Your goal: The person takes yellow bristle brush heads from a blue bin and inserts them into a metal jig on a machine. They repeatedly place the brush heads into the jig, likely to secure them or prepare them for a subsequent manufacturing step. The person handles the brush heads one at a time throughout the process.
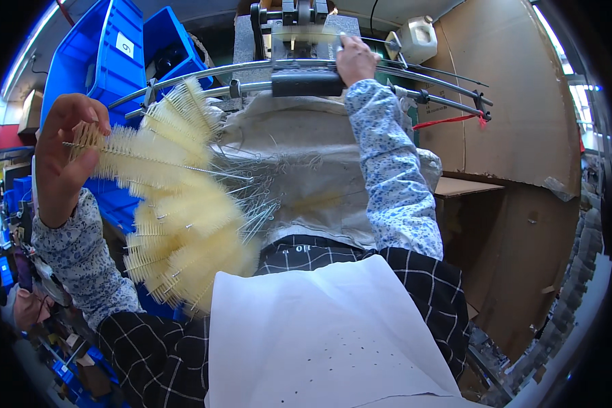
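At the left, my left hand is closed on the bristle end of a bottle brush with pale yellow bristles. Its twisted wire stem points right, over a pile of similar bottle brushes whose looped wire ends lie on a grey cloth. My right hand is curled at the right end of a carriage with a black roller-like block, set across two metal rails. What its fingertips grip is hidden. Just behind the block, a pale yellow blurred strip sits in the machine.
Blue plastic bins stand at the far left. A white jug is behind the rails, at the right. Large cardboard sheets wall off the right side. A red ribbon hangs from the rail end. White paper-like sheet covers my front.
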A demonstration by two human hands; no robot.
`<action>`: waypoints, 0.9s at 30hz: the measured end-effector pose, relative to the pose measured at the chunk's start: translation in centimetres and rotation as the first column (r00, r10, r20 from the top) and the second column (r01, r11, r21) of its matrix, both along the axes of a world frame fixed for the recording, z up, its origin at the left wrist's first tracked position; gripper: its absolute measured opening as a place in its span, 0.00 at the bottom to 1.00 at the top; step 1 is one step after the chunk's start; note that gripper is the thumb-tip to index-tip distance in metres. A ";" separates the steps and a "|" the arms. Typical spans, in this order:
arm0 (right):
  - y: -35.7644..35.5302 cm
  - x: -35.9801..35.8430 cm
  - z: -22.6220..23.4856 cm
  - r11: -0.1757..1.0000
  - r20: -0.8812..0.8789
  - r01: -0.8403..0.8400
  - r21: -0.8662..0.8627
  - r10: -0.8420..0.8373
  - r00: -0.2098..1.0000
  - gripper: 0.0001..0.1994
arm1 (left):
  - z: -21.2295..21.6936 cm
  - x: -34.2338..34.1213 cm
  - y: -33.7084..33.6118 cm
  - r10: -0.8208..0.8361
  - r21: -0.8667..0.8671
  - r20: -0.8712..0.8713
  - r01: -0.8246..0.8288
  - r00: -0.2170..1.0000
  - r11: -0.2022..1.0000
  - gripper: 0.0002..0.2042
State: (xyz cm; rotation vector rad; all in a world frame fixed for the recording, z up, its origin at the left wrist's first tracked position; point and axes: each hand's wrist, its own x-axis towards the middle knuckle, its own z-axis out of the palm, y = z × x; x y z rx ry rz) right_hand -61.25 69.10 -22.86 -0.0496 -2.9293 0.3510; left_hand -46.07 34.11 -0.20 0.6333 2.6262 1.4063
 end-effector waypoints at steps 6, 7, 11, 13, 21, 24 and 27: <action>-3.8 -0.1 0.1 0.999 0.017 0.027 -0.036 -0.027 0.999 0.14 | -0.4 -1.6 2.3 -0.089 0.059 0.053 0.086 0.995 0.995 0.16; -4.2 -0.2 -0.1 0.999 -0.012 0.014 -0.039 -0.014 1.000 0.14 | -0.3 -1.5 2.7 -0.092 0.056 0.055 0.089 0.994 0.994 0.16; -4.8 -0.3 -1.1 0.999 -0.069 -0.024 -0.039 0.021 0.997 0.14 | -0.3 -1.2 3.2 -0.115 0.040 0.069 0.112 0.991 0.993 0.16; -4.3 0.0 -0.6 0.999 -0.058 -0.030 -0.026 0.028 0.998 0.14 | -0.6 -1.0 2.9 -0.123 0.027 0.058 0.121 0.991 0.992 0.16; 3.2 -0.4 -1.0 0.996 -0.059 -0.041 0.075 0.045 0.997 0.16 | -1.1 1.0 0.3 -0.053 -0.034 0.067 0.056 0.996 0.998 0.15; 8.5 -1.5 -1.9 0.994 -0.071 -0.033 0.102 0.041 0.997 0.15 | -2.7 0.3 -0.1 -0.027 0.003 0.054 0.027 0.998 1.000 0.15; 12.1 -4.2 -1.9 0.996 0.029 -0.093 0.011 0.092 0.995 0.15 | -2.4 0.8 0.8 0.027 0.005 0.155 -0.028 0.988 1.000 0.15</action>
